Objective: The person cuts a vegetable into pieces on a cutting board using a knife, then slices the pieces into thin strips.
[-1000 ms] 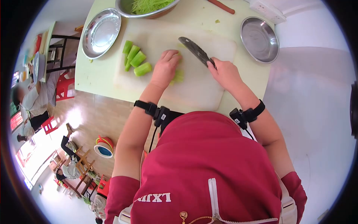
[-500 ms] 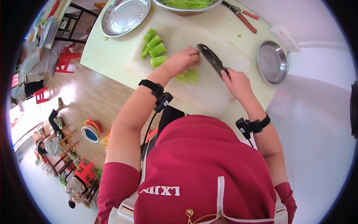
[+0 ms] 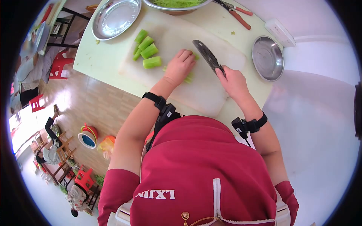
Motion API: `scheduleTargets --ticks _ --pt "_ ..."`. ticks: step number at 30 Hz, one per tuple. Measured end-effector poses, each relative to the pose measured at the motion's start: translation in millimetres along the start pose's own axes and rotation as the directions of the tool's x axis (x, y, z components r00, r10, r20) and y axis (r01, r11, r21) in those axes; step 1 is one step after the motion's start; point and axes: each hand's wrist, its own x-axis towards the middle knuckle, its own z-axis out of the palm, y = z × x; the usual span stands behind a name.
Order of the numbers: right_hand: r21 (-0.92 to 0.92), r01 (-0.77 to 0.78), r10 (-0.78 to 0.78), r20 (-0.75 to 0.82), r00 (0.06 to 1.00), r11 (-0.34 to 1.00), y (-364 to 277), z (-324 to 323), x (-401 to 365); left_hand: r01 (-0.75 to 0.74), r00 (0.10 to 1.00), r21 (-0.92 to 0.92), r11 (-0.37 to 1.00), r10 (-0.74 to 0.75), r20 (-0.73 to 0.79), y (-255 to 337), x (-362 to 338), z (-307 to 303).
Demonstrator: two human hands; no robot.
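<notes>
My left hand (image 3: 181, 67) rests on the white cutting board (image 3: 211, 94), its fingers curled down over pale green celtuce slices (image 3: 189, 78), which it partly hides. In my right hand (image 3: 232, 82) is a dark-bladed kitchen knife (image 3: 206, 53), gripped at the handle. The blade slants up and left, just right of my left fingers and beside a bit of green at their tips. To the left of my left hand lie several thick, bright green celtuce chunks (image 3: 152, 62), grouped on the board.
A shiny metal plate (image 3: 116, 19) stands at the back left, beside a bowl of green shreds (image 3: 179, 3). Red-handled scissors (image 3: 240, 19) lie at the back right. A steel bowl (image 3: 267, 58) sits near the wall socket (image 3: 279, 32). Buckets (image 3: 88, 137) and seated people are further left.
My left hand has come slightly toward me, covering more of the slices. The knife has shifted a little farther away from me. The whole view has drifted slightly.
</notes>
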Motion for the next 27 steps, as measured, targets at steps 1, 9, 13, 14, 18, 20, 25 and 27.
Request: scheduleTargets --ticks 1,9,13,14,18,20,25,27 --pt "-0.052 0.045 -0.046 -0.024 0.999 0.998 -2.0 0.3 -2.4 -0.014 1.0 0.016 1.0 0.013 0.013 1.9 -2.5 0.3" --pt "-0.28 0.188 -0.213 -0.063 0.975 0.942 -13.8 1.3 -8.8 -0.054 0.997 0.129 0.99 0.045 0.066 8.7 -8.9 10.1" --pt "-0.328 0.217 -0.237 -0.022 0.971 0.919 -16.3 0.5 -15.3 -0.027 0.997 0.153 0.988 0.016 0.07 5.7 -14.1 14.4" --pt "-0.346 0.21 -0.224 -0.001 0.975 0.914 -17.4 -0.2 -15.5 -0.019 0.997 0.152 0.988 0.007 0.079 4.9 -13.7 14.8" --pt "-0.316 0.217 -0.232 -0.008 0.973 0.924 -18.2 3.4 -15.1 0.004 0.997 0.125 0.992 -0.014 0.08 7.2 -13.7 13.6" --pt "-0.29 0.223 -0.233 0.001 0.973 0.931 -20.4 6.4 -10.9 -0.011 0.998 0.125 0.992 0.002 0.067 7.7 -13.2 12.7" --pt "-0.286 0.214 -0.236 -0.045 0.971 0.934 -23.4 23.2 9.3 -0.008 0.998 0.084 0.996 0.003 0.058 6.9 -13.1 11.5" --pt "-0.304 0.207 -0.235 -0.058 0.97 0.93 -21.6 22.1 14.7 -0.017 1.0 0.061 0.998 0.015 0.026 7.4 -12.2 9.6"
